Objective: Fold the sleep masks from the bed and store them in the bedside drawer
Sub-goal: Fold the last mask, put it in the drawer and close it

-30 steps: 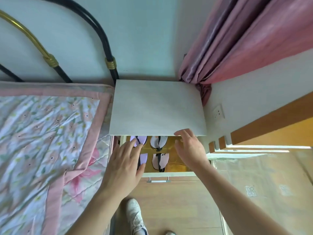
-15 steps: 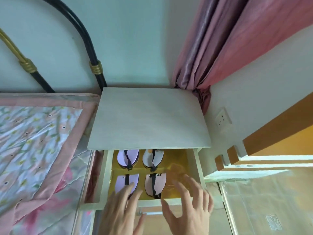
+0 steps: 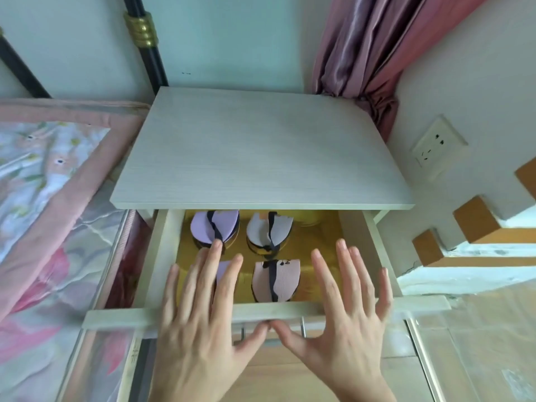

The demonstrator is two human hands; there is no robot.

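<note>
Both of my hands are spread flat with straight fingers and hold nothing. They hover palm-down over the front edge of the open bedside drawer (image 3: pixel 290 311).

Starting at the left: the bed (image 3: pixel 55 181), under a pink flowered quilt, runs along the left side of the nightstand (image 3: pixel 261 152), whose pale top overhangs the back of the drawer.

My left hand (image 3: pixel 200 317) reaches over the front left part of the drawer. Its fingers cover most of a purple sleep mask (image 3: pixel 224 269) in the front left corner, though I cannot tell if they touch it. Behind that, in the back left corner, lies another purple mask (image 3: pixel 214 227), folded in half with its black strap across it. To its right, at the back, is a grey folded mask (image 3: pixel 269 229); in front of that, against the front edge, sits a pink folded mask (image 3: pixel 275 281), between my two hands.

My right hand (image 3: pixel 345 311) hovers over the bare yellow floor on the drawer's right side. My thumbs nearly meet just above the metal handle (image 3: pixel 303 327).

All four masks look folded and stored, so I judge that only closing remains. The drawer slides straight away from me, under the nightstand top, and both hands sit equally near its front edge.
</note>
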